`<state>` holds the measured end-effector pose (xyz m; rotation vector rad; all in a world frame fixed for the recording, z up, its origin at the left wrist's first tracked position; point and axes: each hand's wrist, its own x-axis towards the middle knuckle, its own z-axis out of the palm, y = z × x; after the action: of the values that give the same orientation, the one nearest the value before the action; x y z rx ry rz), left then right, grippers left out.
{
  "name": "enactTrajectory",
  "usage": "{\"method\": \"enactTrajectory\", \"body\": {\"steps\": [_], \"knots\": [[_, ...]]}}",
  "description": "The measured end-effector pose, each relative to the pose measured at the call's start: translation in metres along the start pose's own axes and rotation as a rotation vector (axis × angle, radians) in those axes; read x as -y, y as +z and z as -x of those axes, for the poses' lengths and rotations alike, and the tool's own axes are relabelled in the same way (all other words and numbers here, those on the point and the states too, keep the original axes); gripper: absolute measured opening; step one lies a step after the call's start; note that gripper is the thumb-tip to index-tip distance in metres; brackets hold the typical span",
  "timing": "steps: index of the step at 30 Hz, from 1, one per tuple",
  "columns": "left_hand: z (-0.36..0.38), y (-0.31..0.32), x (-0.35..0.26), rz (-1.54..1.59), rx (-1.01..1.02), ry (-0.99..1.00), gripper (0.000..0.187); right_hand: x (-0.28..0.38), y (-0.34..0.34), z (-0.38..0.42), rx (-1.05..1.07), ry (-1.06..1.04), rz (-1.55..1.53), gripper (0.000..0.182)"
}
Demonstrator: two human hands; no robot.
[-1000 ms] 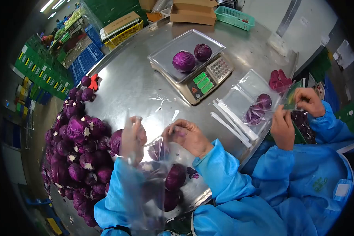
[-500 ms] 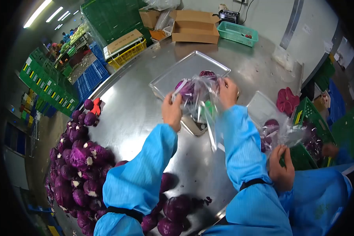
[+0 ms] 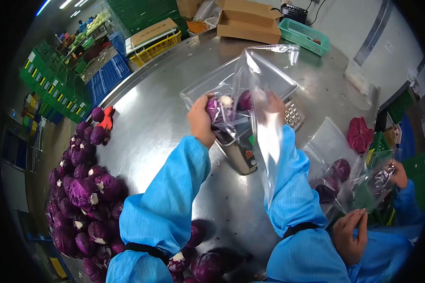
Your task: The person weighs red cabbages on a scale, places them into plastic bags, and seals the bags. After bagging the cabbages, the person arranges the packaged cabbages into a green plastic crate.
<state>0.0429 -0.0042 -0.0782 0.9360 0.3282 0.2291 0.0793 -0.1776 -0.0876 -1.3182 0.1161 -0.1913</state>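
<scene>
A red cabbage with a pale cut stem sits in my left hand, whose fingers curl round its left side. Clear film of a plastic bag lies over it and hangs down in front of my right forearm. Behind the film, my right hand is partly veiled by glare and grips the bag beside a second red cabbage. Both cabbages are over the shallow metal tray of a scale, whose keypad shows at the right.
Many red cabbages are heaped at the left table edge, near a red object. At right, a co-worker's hands handle a bag by bagged cabbages. A cardboard box and green basket stand behind.
My left hand has shifted from the bag's edge to round a cabbage. The bag's film now rises higher and covers my right hand. The co-worker's bag is spread wider between their hands.
</scene>
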Motion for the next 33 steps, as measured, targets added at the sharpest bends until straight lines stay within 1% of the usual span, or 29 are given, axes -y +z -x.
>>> {"method": "enactTrajectory", "body": {"steps": [2, 3, 4, 5, 6, 8, 9, 10, 11, 12, 13, 14, 15, 16, 17, 18, 20, 21, 22, 23, 24, 25, 26, 28, 29, 30, 31, 32, 33], "knots": [[0.022, 0.003, -0.022, 0.111, 0.021, -0.047, 0.027, -0.006, 0.000, 0.001, 0.056, 0.146, -0.509, 0.020], [0.031, -0.001, -0.029, 0.113, 0.076, 0.040, 0.028, -0.007, -0.006, 0.014, 0.088, -0.225, -0.079, 0.020], [0.046, -0.001, -0.042, 0.112, 0.129, 0.129, 0.029, 0.004, -0.004, 0.025, 0.246, 0.019, -0.545, 0.022], [0.066, 0.000, -0.059, 0.004, 0.215, 0.246, 0.030, 0.015, -0.001, 0.035, 0.290, 0.323, -0.991, 0.024], [0.073, -0.008, -0.065, 0.000, 0.213, 0.254, 0.030, 0.031, 0.005, 0.049, 0.297, 0.324, -0.996, 0.024], [0.087, -0.025, -0.079, -0.027, 0.277, 0.336, 0.031, 0.051, 0.009, 0.086, 0.379, 0.281, -0.834, 0.027], [0.101, -0.031, -0.089, -0.076, 0.253, 0.349, 0.031, 0.050, 0.008, 0.100, 0.334, 0.203, -0.734, 0.028], [0.110, -0.046, -0.088, -0.081, 0.245, 0.361, 0.031, 0.052, 0.009, 0.115, 0.349, 0.207, -0.739, 0.028], [0.115, -0.066, -0.080, -0.146, 0.203, 0.380, 0.031, 0.054, 0.010, 0.132, 0.396, 0.318, -0.783, 0.028], [0.136, -0.067, -0.082, -0.027, 0.128, 0.241, 0.031, 0.056, 0.011, 0.149, 0.442, 0.428, -0.825, 0.028], [0.156, -0.068, -0.084, 0.105, 0.040, 0.113, 0.031, 0.055, 0.018, 0.172, 0.469, 0.419, -0.827, 0.027], [0.163, -0.090, -0.065, 0.100, 0.099, 0.103, 0.031, 0.054, 0.027, 0.197, 0.493, 0.420, -0.826, 0.027], [0.177, -0.097, -0.059, 0.262, 0.021, -0.018, 0.032, 0.068, 0.033, 0.216, 0.484, 0.460, -0.821, 0.023], [0.197, -0.106, -0.054, 0.430, -0.064, -0.138, 0.033, 0.066, 0.035, 0.229, 0.436, 0.496, -0.716, 0.021], [0.226, -0.117, -0.051, 0.452, -0.129, -0.266, 0.034, 0.065, 0.035, 0.242, 0.437, 0.499, -0.661, 0.020], [0.231, -0.144, -0.029, 0.410, -0.106, -0.128, 0.037, 0.064, 0.035, 0.255, 0.441, 0.493, -0.607, 0.019], [0.274, -0.135, -0.031, 0.421, -0.202, -0.014, 0.037, 0.052, 0.028, 0.280, 0.400, 0.567, -0.522, 0.020], [0.265, -0.191, 0.006, 0.318, -0.169, 0.085, 0.038, 0.044, 0.020, 0.289, 0.351, 0.618, -0.438, 0.020], [0.281, -0.186, -0.007, 0.439, -0.132, 0.022, 0.038, 0.031, 0.009, 0.295, 0.347, 0.621, -0.427, 0.020], [0.297, -0.173, -0.026, 0.470, -0.169, -0.066, 0.039, 0.016, -0.003, 0.296, 0.443, 0.673, -0.431, 0.020], [0.310, -0.161, -0.045, 0.498, -0.198, -0.148, 0.040, 0.032, 0.000, 0.304, 0.463, 0.697, -0.391, 0.021], [0.322, -0.156, -0.059, 0.538, 0.033, -0.172, 0.041, 0.048, 0.002, 0.312, 0.484, 0.719, -0.352, 0.021], [0.330, -0.152, -0.063, 0.632, 0.256, -0.072, 0.042, 0.062, 0.001, 0.318, 0.540, 0.682, -0.390, 0.021], [0.338, -0.146, -0.084, 0.603, 0.295, -0.195, 0.042, 0.088, 0.007, 0.328, 0.689, 0.613, -0.419, 0.021], [0.340, -0.139, -0.101, 0.601, 0.399, -0.320, 0.039, 0.102, 0.014, 0.334, 0.748, 0.433, -0.481, 0.021], [0.336, -0.133, -0.115, 0.483, 0.564, -0.145, 0.036, 0.128, 0.016, 0.334, 0.753, 0.414, -0.475, 0.021], [0.332, -0.126, -0.130, 0.384, 0.700, 0.049, 0.034, 0.161, 0.016, 0.334, 0.887, 0.324, -0.445, 0.020], [0.343, -0.101, -0.168, 0.180, 0.844, 0.147, 0.032, 0.186, 0.016, 0.333, 1.016, 0.231, -0.413, 0.019], [0.347, -0.089, -0.185, 0.184, 0.862, 0.150, 0.032, 0.200, 0.016, 0.333, 1.012, 0.214, -0.405, 0.019]]}}
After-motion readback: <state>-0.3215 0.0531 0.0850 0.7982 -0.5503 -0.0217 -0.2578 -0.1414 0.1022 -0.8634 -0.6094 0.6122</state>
